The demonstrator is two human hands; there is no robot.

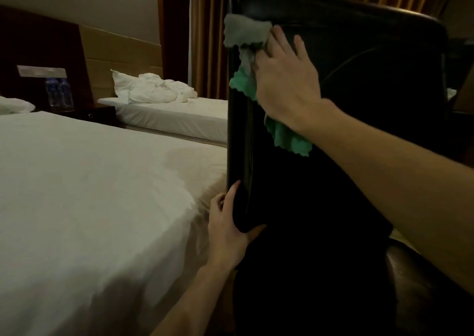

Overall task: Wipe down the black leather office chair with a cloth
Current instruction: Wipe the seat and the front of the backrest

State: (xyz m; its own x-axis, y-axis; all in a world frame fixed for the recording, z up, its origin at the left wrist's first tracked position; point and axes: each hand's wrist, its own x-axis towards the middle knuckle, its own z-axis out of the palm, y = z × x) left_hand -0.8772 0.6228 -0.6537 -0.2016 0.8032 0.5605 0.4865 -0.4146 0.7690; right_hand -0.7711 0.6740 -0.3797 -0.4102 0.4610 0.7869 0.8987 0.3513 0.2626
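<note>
Pressing the cloth flat against the back of the black leather office chair, I have my right hand spread over it, fingers fairly straight and pointing up toward the top edge of the backrest. The cloth is grey at its upper end, near the chair's top left corner, and green where it trails down below my wrist; a paler fold shows between the two colours. The chair stands right in front of me, its tall backrest upright and filling the middle and right of my view, with a rounded armrest low on the right.

My left hand grips the left edge of the backrest lower down, thumb on the near face and fingers curled round behind the edge.

Just beside the chair on the left is a bed with a white sheet. Beyond it a second bed carries a pillow and a heap of rumpled white bedding. Between the two, a dark nightstand holds two water bottles. Brown curtains hang behind the chair.
</note>
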